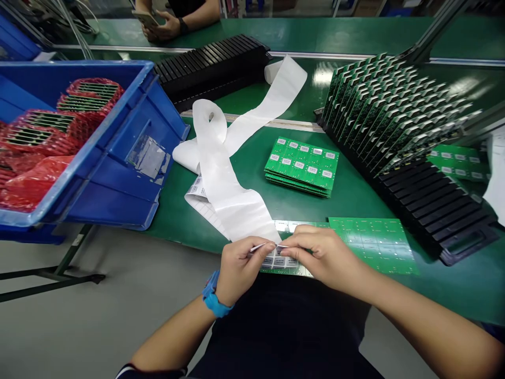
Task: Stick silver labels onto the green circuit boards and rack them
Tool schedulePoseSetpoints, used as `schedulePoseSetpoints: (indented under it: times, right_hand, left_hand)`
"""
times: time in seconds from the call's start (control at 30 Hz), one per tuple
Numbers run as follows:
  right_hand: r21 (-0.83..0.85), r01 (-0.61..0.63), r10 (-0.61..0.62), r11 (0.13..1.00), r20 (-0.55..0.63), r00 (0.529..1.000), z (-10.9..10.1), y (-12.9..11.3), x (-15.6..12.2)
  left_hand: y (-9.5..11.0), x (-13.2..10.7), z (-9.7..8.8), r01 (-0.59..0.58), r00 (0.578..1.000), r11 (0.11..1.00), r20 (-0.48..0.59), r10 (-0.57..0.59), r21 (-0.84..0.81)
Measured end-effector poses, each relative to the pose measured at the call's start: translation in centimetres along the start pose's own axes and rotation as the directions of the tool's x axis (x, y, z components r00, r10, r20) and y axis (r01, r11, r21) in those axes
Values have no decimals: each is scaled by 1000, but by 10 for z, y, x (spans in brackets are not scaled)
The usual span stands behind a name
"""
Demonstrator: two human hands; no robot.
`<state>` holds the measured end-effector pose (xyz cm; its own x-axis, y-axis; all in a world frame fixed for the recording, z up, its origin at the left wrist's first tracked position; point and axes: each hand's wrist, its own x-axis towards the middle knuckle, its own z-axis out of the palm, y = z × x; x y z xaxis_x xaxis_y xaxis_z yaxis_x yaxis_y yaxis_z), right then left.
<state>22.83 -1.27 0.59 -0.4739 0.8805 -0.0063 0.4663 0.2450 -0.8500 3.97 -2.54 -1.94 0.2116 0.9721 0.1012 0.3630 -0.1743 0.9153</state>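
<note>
a long white label strip point(216, 160) lies curled.

label strip point(244, 210): smooth paper | tabletop point(252, 163): glossy | crate point(114, 195): scuffed plastic | circuit board point(371, 245): shiny

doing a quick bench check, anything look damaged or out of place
Two things stand out: the paper patch on the blue bin looks torn and ragged, and the white strip lies twisted in loose loops across the bench rather than flat.

A bright blue wristband point(218, 305) sits on the left; dark navy clothing point(292, 331) covers the torso, the left sleeve point(158, 373) edged with white striping.
</note>
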Motion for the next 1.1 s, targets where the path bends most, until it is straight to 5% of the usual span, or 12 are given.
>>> schedulePoseSetpoints:
  times: [0.2,0.3,0.43,0.53,0.63,0.73,0.97,1.1]
  right_hand:
    - [9,-116,115,993,82,990,-12,3,-5]
    - [-22,-22,22,1000,-2,1000,-11,4,-6]
    - [-62,75,-81,995,-97,992,-16,6,-8]
    - [-43,-126,119,991,-135,984,-38,17,-8]
    - [-149,-377,373,914,-56,926,-63,38,-7]
    - [-273,-421,453,865,65,889,-72,54,-6]
    - [-432,-332,380,838,27,924,-52,60,-9]
    - [-650,-242,211,720,-127,969,-48,54,-17]
  left_hand:
    - [-3,0,1,-17,999,1000,40,18,-8]
    - [-4,2,1,-58,997,998,59,58,-4]
    - [-2,5,2,28,997,998,63,-32,62]
    - [-1,6,1,101,990,990,92,-109,95]
    - [1,6,-2,126,969,988,202,-141,85]
    - [3,6,-4,120,929,985,334,-156,127]
    - [2,8,1,66,907,977,397,-143,203]
    - [3,9,2,63,902,966,400,-163,251]
